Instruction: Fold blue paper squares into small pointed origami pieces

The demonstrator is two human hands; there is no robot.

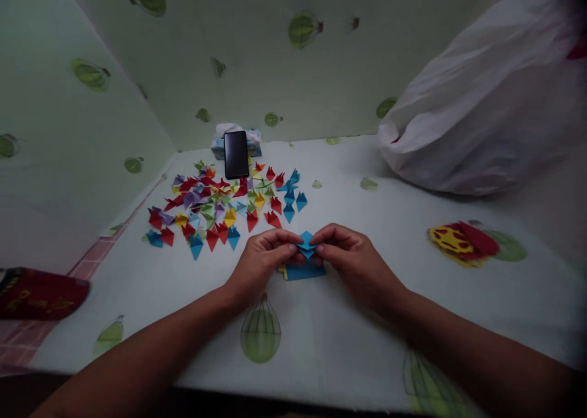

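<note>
Between my two hands is a small blue folded paper (306, 244), diamond-shaped with layered flaps. My left hand (271, 251) pinches its left corner between thumb and fingers. On the opposite corner, my right hand (342, 247) is closed in the same kind of pinch. Just beneath lies a stack of paper sheets (305, 270), blue on top with yellow showing at the left edge; the hands partly cover it. Beyond my left hand spreads a crowd of small folded paper pieces (211, 239) in red, blue, yellow, green and purple.
A phone (236, 155) leans against a tissue box (254, 142) at the back. To the right lie red and yellow paper cutouts (458, 242). A large white plastic bag (468, 100) stands at the back right. At the left edge rests a dark red packet (43, 294).
</note>
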